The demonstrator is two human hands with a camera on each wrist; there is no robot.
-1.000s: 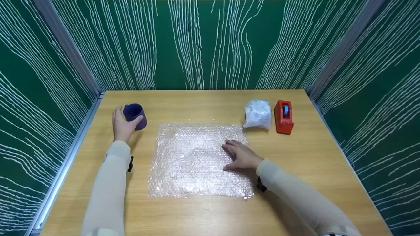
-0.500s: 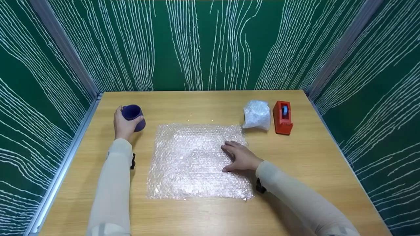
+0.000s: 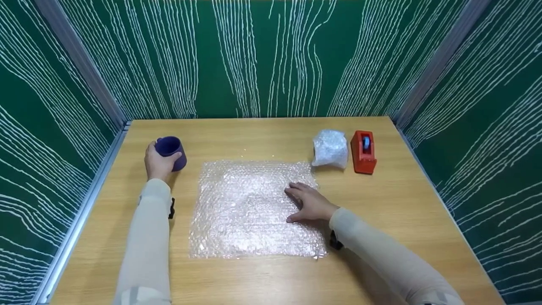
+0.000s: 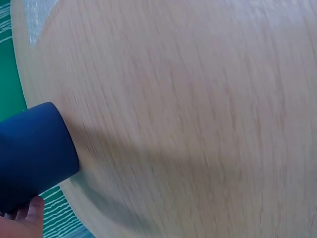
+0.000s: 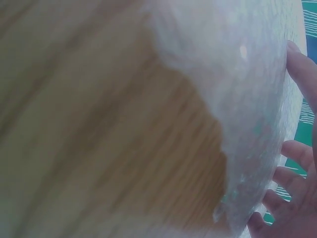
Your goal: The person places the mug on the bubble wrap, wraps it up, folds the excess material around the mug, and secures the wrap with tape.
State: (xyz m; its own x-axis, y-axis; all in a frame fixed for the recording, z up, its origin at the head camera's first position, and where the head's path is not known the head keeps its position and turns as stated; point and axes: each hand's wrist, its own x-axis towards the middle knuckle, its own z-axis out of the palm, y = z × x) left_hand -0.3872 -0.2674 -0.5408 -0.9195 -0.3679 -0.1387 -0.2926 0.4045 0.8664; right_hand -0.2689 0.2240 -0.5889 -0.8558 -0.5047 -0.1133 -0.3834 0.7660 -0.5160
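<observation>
At the table's far left, my left hand (image 3: 159, 164) grips a dark purple-blue mug (image 3: 179, 162), thumb on the near side and fingers around the left. The mug stands upright with its mouth up. In the left wrist view the mug (image 4: 34, 148) looks dark blue, and a few fingertips (image 4: 34, 213) show against it. A square sheet of bubble wrap (image 3: 245, 207) lies flat at the table's middle. My right hand (image 3: 312, 203) rests on its right side with fingers spread. The right wrist view shows those fingertips (image 5: 292, 148) touching the bubble wrap (image 5: 252, 89).
A bubble-wrapped bundle (image 3: 330, 149) sits at the back right, its contents hidden. Beside it stands a red tape dispenser (image 3: 363, 159) with a blue roll core. Green walls with white lines (image 3: 220, 76) close off the wooden table (image 3: 254, 279) at the back and sides.
The whole head view has shifted slightly. Both hands keep the same hold: the left on the mug, the right on the bubble wrap.
</observation>
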